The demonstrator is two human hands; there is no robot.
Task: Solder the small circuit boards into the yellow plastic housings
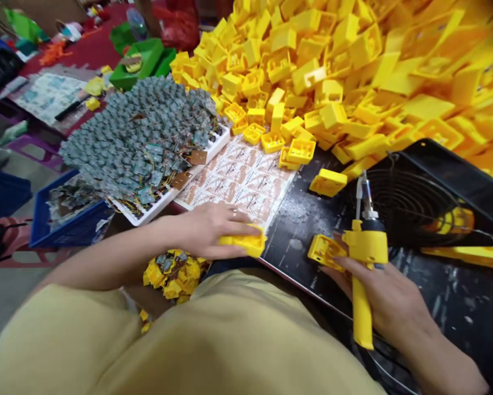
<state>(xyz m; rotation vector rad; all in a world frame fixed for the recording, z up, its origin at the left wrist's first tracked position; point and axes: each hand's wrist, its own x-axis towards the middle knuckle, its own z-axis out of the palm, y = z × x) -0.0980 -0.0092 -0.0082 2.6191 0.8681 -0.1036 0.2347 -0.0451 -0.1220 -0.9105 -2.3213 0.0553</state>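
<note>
Far left, a heap of circuit boards (139, 131) lies untouched. Your left hand (213, 230), fingers nearly flat and lightly curled, grips one yellow casing (246, 244) at the near table edge. To its right a second casing (323, 251) lies open side up on the black mat (456, 307). It is touched by the fingertips of your right hand (378, 291), which is closed round the soldering iron (364, 258). Pin that casing firmly, fingertips clear of the tip. The iron's long axis runs near to far, with the tip pointing away from you.
</note>
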